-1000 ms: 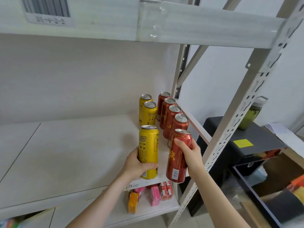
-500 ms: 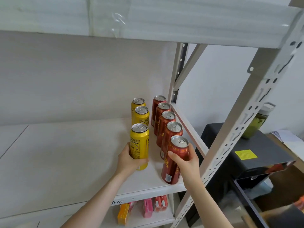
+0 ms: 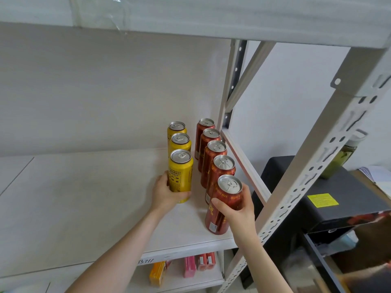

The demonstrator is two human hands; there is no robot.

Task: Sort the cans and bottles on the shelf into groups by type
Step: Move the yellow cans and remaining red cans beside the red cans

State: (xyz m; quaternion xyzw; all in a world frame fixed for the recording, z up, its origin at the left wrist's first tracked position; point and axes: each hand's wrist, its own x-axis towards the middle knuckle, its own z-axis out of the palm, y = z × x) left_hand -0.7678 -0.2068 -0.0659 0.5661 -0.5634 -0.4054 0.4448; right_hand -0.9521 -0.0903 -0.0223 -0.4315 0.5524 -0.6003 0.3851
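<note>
Two rows of cans stand at the right end of the white shelf. The left row has three yellow cans; my left hand grips the front yellow can, which stands on the shelf. The two yellow cans behind it stand close together. The right row holds several red cans. My right hand is wrapped around the front red can, which rests on the shelf near its front edge, slightly tilted.
A white perforated upright rises right of the red row. A shelf board hangs overhead. Small orange and pink boxes sit on the lower shelf. A black cabinet with a green bottle stands to the right.
Both hands have carried their cans from in front of the shelf edge onto the shelf, setting them at the front of the yellow and red rows. The view has tilted.
</note>
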